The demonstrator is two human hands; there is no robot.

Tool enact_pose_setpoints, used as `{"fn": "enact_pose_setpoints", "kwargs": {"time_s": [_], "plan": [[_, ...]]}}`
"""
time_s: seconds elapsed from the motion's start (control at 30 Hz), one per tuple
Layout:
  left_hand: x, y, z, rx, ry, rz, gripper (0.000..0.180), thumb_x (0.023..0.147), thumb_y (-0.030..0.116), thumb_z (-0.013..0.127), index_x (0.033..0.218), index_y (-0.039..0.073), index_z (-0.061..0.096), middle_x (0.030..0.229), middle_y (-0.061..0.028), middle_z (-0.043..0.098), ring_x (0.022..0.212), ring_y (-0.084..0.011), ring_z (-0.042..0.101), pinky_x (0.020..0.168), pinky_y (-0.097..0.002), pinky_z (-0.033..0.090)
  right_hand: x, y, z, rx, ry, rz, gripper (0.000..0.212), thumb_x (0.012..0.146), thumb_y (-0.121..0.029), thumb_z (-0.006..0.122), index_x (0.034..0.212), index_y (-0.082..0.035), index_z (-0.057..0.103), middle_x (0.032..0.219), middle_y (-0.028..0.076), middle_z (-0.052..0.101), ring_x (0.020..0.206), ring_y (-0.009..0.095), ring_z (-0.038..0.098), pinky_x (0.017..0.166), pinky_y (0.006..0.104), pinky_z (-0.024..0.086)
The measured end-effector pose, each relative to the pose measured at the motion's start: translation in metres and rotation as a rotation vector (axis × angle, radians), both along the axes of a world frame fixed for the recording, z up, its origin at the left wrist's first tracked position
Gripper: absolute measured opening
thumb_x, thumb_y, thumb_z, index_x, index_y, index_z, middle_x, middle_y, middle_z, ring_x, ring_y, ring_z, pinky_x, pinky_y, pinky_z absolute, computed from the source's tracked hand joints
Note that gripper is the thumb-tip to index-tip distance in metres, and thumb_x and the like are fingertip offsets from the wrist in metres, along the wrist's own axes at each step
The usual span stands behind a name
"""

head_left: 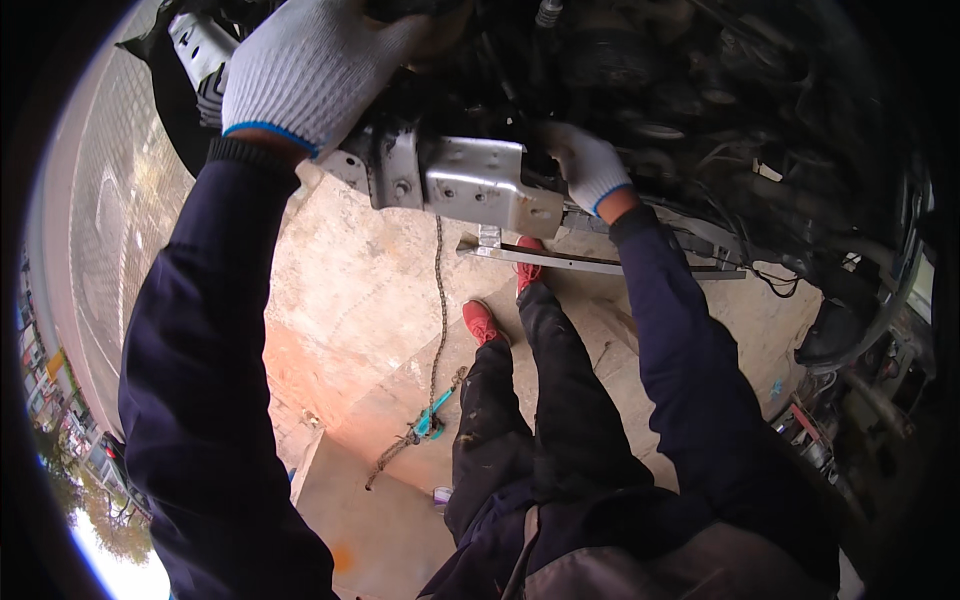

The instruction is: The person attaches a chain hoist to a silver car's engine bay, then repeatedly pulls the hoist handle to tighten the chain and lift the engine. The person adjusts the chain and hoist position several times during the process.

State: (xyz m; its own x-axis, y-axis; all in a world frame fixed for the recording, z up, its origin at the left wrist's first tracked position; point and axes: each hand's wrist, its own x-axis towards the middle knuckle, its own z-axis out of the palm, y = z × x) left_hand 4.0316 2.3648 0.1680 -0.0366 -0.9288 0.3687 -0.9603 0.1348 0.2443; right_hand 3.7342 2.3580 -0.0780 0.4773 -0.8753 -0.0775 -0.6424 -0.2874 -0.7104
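My left hand [310, 70], in a white knit glove with a blue cuff edge, reaches over the front of a vehicle's engine bay. Its fingers run into deep shadow, so what they touch is hidden. Just below and to its right is a bare silver metal frame section [480, 185] with bolt holes. My right hand [590, 168], gloved alike, is beside the right end of that section, back of the hand showing. Its fingertips disappear among the dark engine parts [650, 90], and I cannot make out anything in them.
A rusty chain [440, 300] hangs from the frame to the concrete floor, near a teal chain hoist [428, 425]. A long metal rail [600, 264] crosses below the frame near my red shoes [480, 322]. Loose wires [780, 283] dangle at right.
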Motion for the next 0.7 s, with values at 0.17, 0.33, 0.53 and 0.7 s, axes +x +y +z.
{"fn": "enact_pose_setpoints", "kwargs": {"time_s": [0.17,0.33,0.53,0.7], "plan": [[-0.004,0.007,0.013,0.08,0.055,0.051,0.062,0.09,0.034,0.076,0.141,0.0,0.064,0.134,-0.0227,0.069,0.124,-0.0386,0.067,0.108,-0.0435,0.053,-0.092,0.128,-0.035,0.427,-0.141,-0.446,0.029,0.106,-0.016,0.055,0.128,-0.01,0.072,0.111,0.019,0.078,0.1,0.03,0.077,0.088,0.0405,0.06],[0.001,0.029,0.011,-0.214,0.248,-0.062,0.067,0.093,0.032,0.074,0.147,-0.003,0.056,0.153,-0.0261,0.054,0.144,-0.0425,0.05,0.122,-0.0467,0.04,-0.179,0.316,-0.036,0.627,0.277,-0.12,0.028,0.104,-0.027,0.059,0.119,-0.01,0.075,0.112,0.021,0.077,0.108,0.041,0.072,0.094,0.0473,0.057],[-0.016,0.264,-0.09,-0.053,0.375,0.2,0.042,0.098,0.017,0.074,0.136,0.003,0.066,0.136,-0.0194,0.068,0.128,-0.035,0.064,0.109,-0.0424,0.051,-0.284,0.475,-0.02,0.821,0.561,-0.2,0.038,0.099,-0.037,0.061,0.123,-0.012,0.077,0.117,0.025,0.075,0.113,0.044,0.07,0.098,0.0485,0.056],[-0.05,0.61,-0.18,0.932,0.768,0.762,0.047,0.099,0.044,0.065,0.117,0.002,0.076,0.106,-0.0241,0.077,0.105,-0.0403,0.074,0.097,-0.0457,0.057,-0.342,0.459,-0.034,1.312,0.37,-0.512,0.026,0.107,-0.023,0.058,0.123,-0.004,0.068,0.084,0.01,0.067,0.068,0.022,0.064,0.06,0.0365,0.052]]}}
